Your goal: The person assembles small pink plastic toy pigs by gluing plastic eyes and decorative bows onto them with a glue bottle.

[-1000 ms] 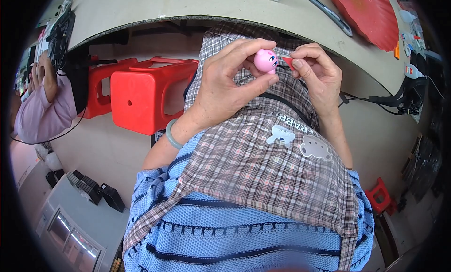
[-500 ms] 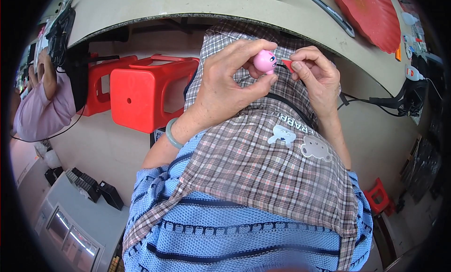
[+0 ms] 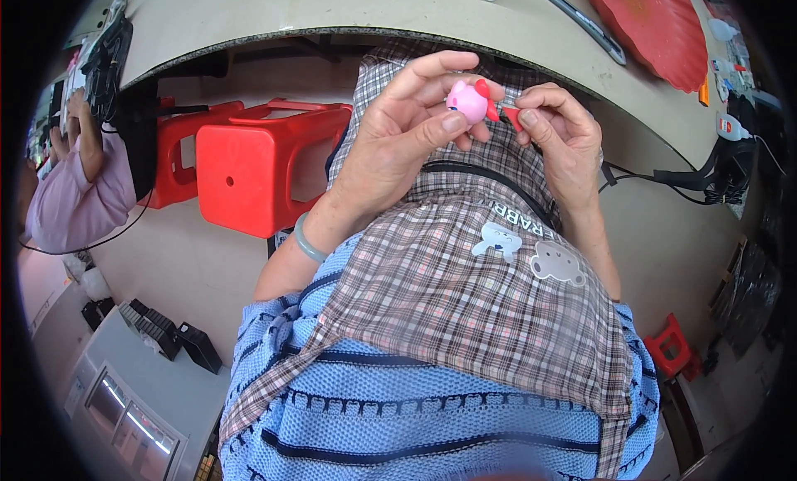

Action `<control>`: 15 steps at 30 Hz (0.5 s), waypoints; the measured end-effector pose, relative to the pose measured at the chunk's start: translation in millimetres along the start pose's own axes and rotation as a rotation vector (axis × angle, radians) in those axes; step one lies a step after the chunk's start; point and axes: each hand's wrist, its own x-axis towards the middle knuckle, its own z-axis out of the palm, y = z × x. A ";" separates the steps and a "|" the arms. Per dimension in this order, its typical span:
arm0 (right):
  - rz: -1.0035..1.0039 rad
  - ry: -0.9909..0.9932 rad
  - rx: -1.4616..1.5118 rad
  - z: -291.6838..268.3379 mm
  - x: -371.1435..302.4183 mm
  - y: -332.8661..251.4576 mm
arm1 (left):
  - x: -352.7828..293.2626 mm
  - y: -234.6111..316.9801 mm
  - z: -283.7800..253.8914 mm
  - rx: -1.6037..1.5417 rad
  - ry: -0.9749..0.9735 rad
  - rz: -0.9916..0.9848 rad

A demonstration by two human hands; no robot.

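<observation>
Between the thumb and fingers of my left hand [image 3: 378,145], a small round pink figurine [image 3: 467,102] with red feet is held above my lap. The feet point toward the right. My right hand [image 3: 573,145] pinches a small red pointed piece [image 3: 512,117] between thumb and fingertips. A thin pale tip on that piece reaches toward the figurine's feet, very close to them; whether it touches I cannot tell. My right fingers hide part of the red piece. A checked apron [image 3: 465,290] lies beneath both hands.
Ahead is the table edge [image 3: 332,29], with a utility knife [image 3: 581,23] and a red scalloped tray [image 3: 652,37] holding pink pieces. A small white bottle [image 3: 730,127] stands at the right. Red stools [image 3: 241,178] are at the left, with another person [image 3: 83,174] beyond.
My left hand has turned the figurine, so its red feet now show toward the right and its face is turned to the lower left. My right hand has barely moved.
</observation>
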 end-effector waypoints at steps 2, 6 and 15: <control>0.002 -0.001 0.000 0.1 -0.3 0.0 | 0.3 0.6 2.2 -0.085 0.011 -0.013; 0.003 -0.011 0.007 -0.2 1.2 1.0 | 2.0 -1.8 -2.3 -0.171 0.006 -0.044; 0.077 0.025 0.137 -0.6 0.7 -1.0 | -1.1 -2.4 -2.8 -0.077 0.012 -0.073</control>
